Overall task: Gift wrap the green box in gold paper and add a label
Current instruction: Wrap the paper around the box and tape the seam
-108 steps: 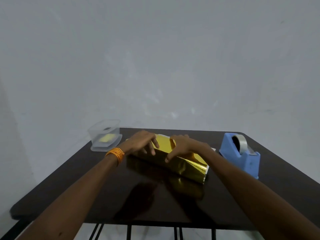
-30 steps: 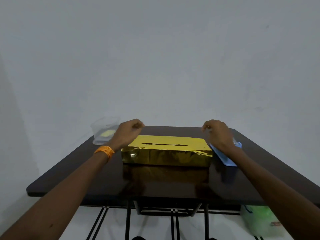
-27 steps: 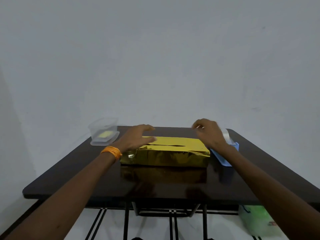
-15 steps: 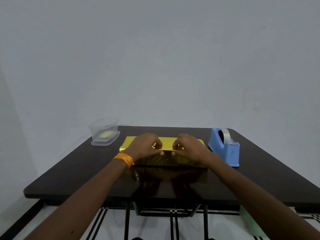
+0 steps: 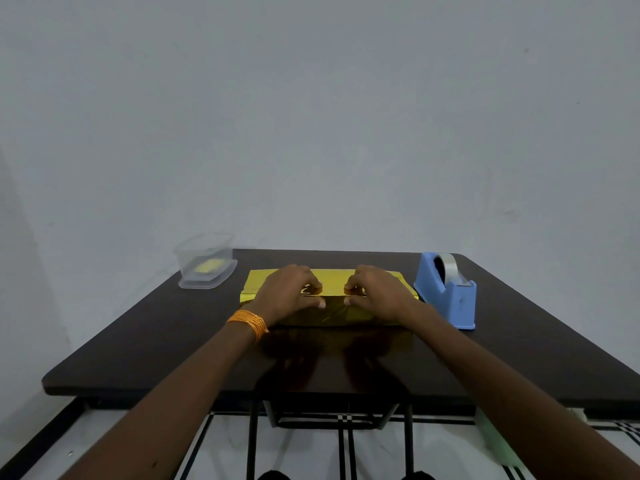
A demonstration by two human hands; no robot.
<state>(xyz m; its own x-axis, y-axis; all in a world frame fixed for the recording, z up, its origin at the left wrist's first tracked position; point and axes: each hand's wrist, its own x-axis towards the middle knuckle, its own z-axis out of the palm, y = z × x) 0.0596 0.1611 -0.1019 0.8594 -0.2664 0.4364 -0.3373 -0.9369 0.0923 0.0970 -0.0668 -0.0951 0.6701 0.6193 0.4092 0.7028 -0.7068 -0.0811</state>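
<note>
The gold paper [image 5: 258,284] is gleaming like metallic foil, wrinkled along its front face. The dark table [image 5: 138,341] is showing a glossy, mirror-smooth top. At its far corners a clear plastic container [image 5: 205,266] and a smooth blue plastic tape dispenser [image 5: 437,294] are standing.

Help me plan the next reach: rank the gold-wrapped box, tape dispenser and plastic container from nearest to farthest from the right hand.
1. Gold-wrapped box, under the right hand, touching it.
2. Blue tape dispenser, just to its right.
3. Clear plastic container, back left corner, beyond the left hand.
</note>
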